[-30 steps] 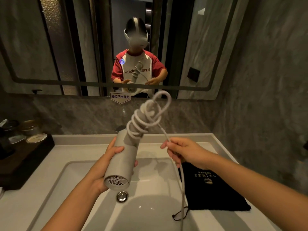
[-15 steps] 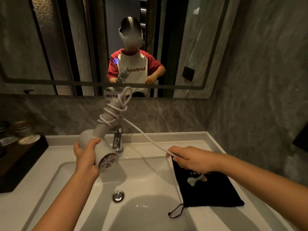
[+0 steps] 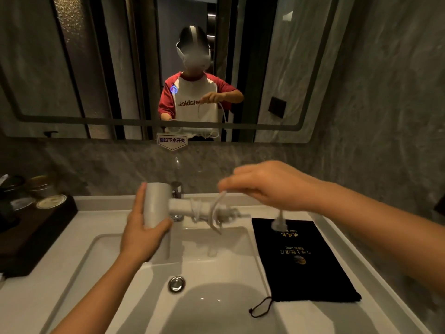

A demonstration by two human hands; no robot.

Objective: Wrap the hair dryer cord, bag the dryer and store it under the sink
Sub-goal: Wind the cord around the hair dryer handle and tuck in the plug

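Note:
My left hand (image 3: 140,233) grips the barrel of the white hair dryer (image 3: 156,204) above the back of the sink. The dryer's handle points right, lying level, with several turns of white cord (image 3: 198,209) wound around it. My right hand (image 3: 267,185) hovers just above and right of the handle's end, pinching the loose cord. The plug (image 3: 279,221) dangles blurred below that hand. A black drawstring bag (image 3: 301,268) with gold print lies flat on the counter to the right of the basin.
The white basin (image 3: 115,251) has a chrome drain (image 3: 176,283) at its middle and a chrome tap (image 3: 176,189) behind the dryer. A dark wooden tray (image 3: 36,235) with jars stands at the left. A mirror and grey stone walls close the back and right.
The dryer handle has swung from pointing up to lying level, pointing right. My right hand rose from beside the bag to above the handle, and the plug end came up out of the basin.

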